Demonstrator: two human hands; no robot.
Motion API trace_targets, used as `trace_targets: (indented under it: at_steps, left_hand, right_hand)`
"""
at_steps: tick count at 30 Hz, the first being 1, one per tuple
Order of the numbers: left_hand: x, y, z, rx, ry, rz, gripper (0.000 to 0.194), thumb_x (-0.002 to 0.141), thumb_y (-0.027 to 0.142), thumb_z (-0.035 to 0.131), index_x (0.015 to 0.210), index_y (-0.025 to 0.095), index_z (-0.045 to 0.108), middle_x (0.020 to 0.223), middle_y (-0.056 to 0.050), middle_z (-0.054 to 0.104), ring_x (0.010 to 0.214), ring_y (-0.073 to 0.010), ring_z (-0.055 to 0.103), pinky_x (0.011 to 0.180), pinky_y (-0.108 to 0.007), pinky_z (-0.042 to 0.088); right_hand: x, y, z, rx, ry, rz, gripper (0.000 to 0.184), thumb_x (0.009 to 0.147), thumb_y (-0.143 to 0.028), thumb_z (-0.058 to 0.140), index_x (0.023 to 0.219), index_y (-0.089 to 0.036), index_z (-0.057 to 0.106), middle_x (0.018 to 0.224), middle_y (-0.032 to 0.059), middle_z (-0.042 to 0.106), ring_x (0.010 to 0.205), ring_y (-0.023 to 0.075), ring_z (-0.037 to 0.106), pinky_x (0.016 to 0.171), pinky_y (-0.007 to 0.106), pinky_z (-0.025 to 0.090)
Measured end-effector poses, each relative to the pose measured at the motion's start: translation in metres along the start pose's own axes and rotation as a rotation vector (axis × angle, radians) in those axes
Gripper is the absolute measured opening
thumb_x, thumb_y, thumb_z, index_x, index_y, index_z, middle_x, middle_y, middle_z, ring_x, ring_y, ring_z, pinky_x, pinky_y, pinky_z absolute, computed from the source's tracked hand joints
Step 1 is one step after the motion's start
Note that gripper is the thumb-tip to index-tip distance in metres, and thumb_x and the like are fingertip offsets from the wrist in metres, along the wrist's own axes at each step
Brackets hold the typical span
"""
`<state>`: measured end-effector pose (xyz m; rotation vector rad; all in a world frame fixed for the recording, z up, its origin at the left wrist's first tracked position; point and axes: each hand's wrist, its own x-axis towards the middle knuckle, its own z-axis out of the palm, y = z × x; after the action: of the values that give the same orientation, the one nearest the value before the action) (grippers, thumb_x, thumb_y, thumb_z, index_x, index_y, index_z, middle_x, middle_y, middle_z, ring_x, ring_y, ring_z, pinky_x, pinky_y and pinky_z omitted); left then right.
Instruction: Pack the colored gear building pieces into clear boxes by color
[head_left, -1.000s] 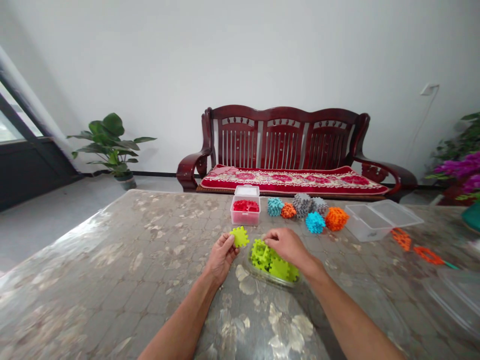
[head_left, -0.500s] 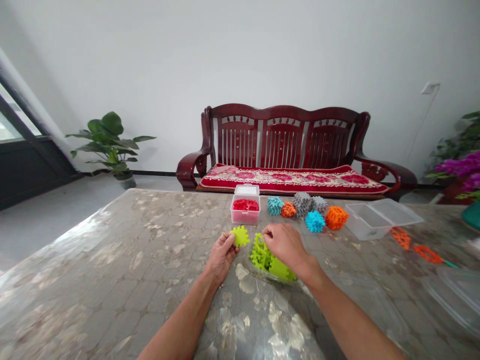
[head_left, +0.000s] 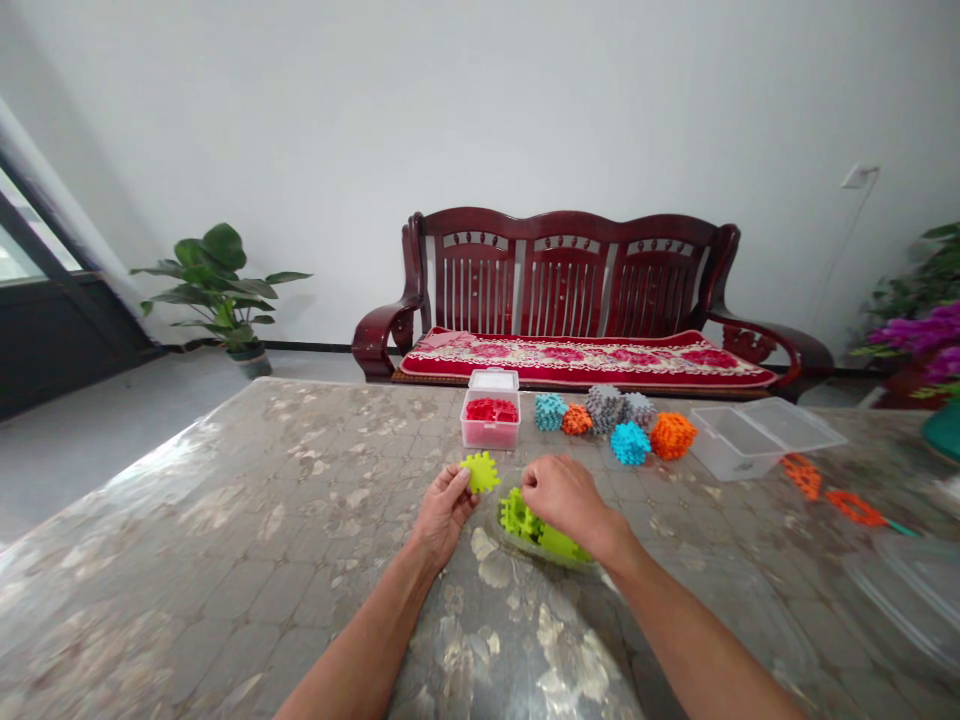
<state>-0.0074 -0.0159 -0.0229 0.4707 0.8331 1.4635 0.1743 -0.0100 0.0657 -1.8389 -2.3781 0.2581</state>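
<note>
at four o'clock from my left hand [head_left: 444, 515], close by, sat an oval tub of clear plastic [head_left: 529, 554] holding lime-green, toothed plastic pieces [head_left: 516, 512]. its long side seemed to run from ten to four o'clock. my left thumb and fingers pinched a flat, lime-green, notched plastic piece [head_left: 482, 472], tilted up, just outside the tub at its ten o'clock. my right hand [head_left: 570, 495] was nearer the tub, over its one o'clock side, fingers curled inward; whether they gripped anything, i could not tell. that hand hid part of the tub's contents, and the low rim lay between the pinched piece and the rest.

just beyond the pinched piece, at twelve o'clock, stood a clear, lidded plastic box [head_left: 490, 436] of red pieces, lid up. knobbly blue, orange and grey balls [head_left: 630, 443] clustered at one o'clock, an open, clear rectangular box [head_left: 724, 455] at two.
</note>
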Motion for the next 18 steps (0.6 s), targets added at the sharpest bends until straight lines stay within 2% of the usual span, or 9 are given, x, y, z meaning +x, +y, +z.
trace_targets:
  at_steps: [5, 10, 15, 18]
  left_hand:
    - [0.0, 0.0, 0.0, 0.005, -0.009, -0.001, 0.044, 0.059, 0.03, 0.096, 0.08, 0.016, 0.061, 0.071, 0.003, 0.067, 0.056, -0.007, 0.061, 0.053, -0.016, 0.053]
    - [0.001, 0.0, 0.0, 0.012, -0.006, -0.003, 0.04, 0.063, 0.029, 0.094, 0.08, 0.015, 0.061, 0.07, 0.003, 0.067, 0.055, -0.0068, 0.061, 0.055, -0.016, 0.054]
    - [0.002, -0.002, -0.002, 0.015, -0.004, 0.003, 0.041, 0.062, 0.03, 0.095, 0.08, 0.016, 0.061, 0.07, 0.004, 0.067, 0.055, -0.007, 0.061, 0.054, -0.016, 0.054]
    - [0.002, -0.002, -0.002, 0.016, -0.008, 0.005, 0.044, 0.059, 0.031, 0.096, 0.081, 0.016, 0.061, 0.072, 0.003, 0.068, 0.057, -0.0072, 0.062, 0.055, -0.016, 0.054]
  right_hand:
    - [0.006, 0.012, -0.003, 0.116, -0.008, 0.011, 0.024, 0.078, -0.019, 0.057, 0.08, -0.024, 0.081, 0.085, 0.0066, 0.08, 0.077, 0.0188, 0.071, 0.06, 0.026, 0.035]
    - [0.012, 0.024, -0.001, 0.181, -0.005, 0.05, 0.023, 0.084, -0.025, 0.057, 0.084, -0.025, 0.08, 0.089, 0.0032, 0.08, 0.082, 0.0173, 0.072, 0.062, 0.024, 0.037]
    - [0.003, 0.02, 0.003, 0.129, 0.064, 0.053, 0.025, 0.089, -0.024, 0.055, 0.096, -0.027, 0.078, 0.102, 0.0027, 0.079, 0.096, 0.0199, 0.07, 0.072, 0.026, 0.042]
    - [-0.005, 0.014, 0.006, 0.095, 0.11, -0.016, 0.021, 0.089, -0.026, 0.057, 0.097, -0.028, 0.077, 0.104, 0.0017, 0.077, 0.1, 0.0202, 0.068, 0.077, 0.027, 0.043]
